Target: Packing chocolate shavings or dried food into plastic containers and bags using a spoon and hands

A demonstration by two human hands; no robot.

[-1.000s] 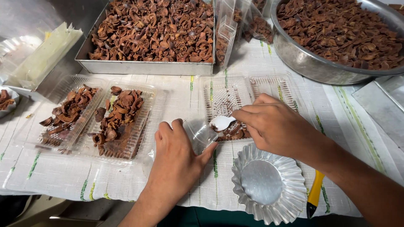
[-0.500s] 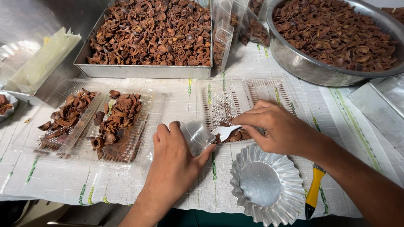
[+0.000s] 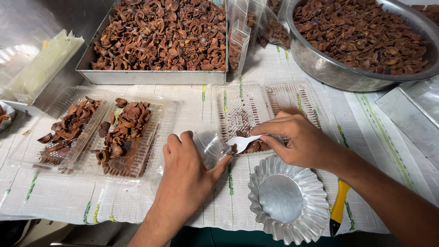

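Left hand [image 3: 185, 178] lies palm-down on the cloth [image 3: 192, 110] near the front edge, fingers and thumb wrapped round a small clear bag [image 3: 209, 145], pinning it open-end twd the right. Right hand [image 3: 302, 139] pinches a white spoon [image 3: 241, 142] btwn thumb and fingers, bowl pointing left, just at the bag's mouth. Spoon sits over a small heap of brown shell bits [image 3: 251, 146] at the near edge of an open clear tray [image 3: 263, 107]; that tray is mostly bare otherwise, w/ crumbs on its ribbed floor. Can't tell if the spoon carries anything. Left of the left hand, a 2nd clear tray [image 3: 98, 132], both halves loaded w/ brown shell pieces. Just below the right hand, a fluted metal mould [image 3: 288, 199], shiny, nothing in it. Beside the right wrist a yellow-handled tool [image 3: 338, 210] pokes out from under the forearm, dark tip twd the table edge. At the back: a rectangular metal pan [image 3: 155, 75] heaped w/ shells, a big round steel bowl [image 3: 347, 75] also full, and btwn them a few upright filled clear bags [image 3: 240, 41]. Far left, a stack of flat clear bags [image 3: 39, 66].
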